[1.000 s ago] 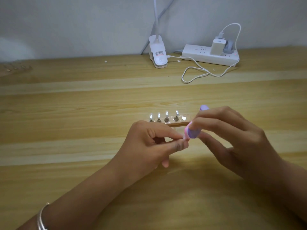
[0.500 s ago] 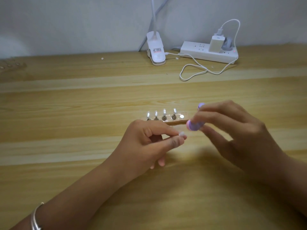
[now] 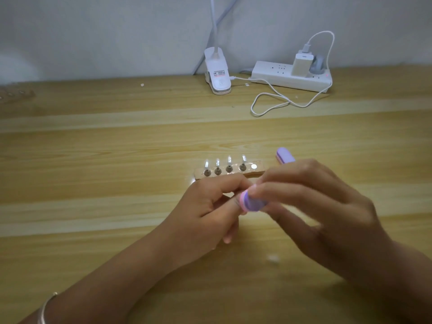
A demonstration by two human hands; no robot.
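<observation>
Right hand fingers grip purple buffer block. Left hand fingers curled, seemingly empty. Block's pink end touches them.

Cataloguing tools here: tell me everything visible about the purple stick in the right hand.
The purple stick looks like a nail buffer: lilac faces, a pink layer at the side, rounded ends, matte. The right hand grips its middle, hiding it; the far end pokes out beyond the fingers. Held clear of the table, its near end meets a fingertip of the left hand.
</observation>
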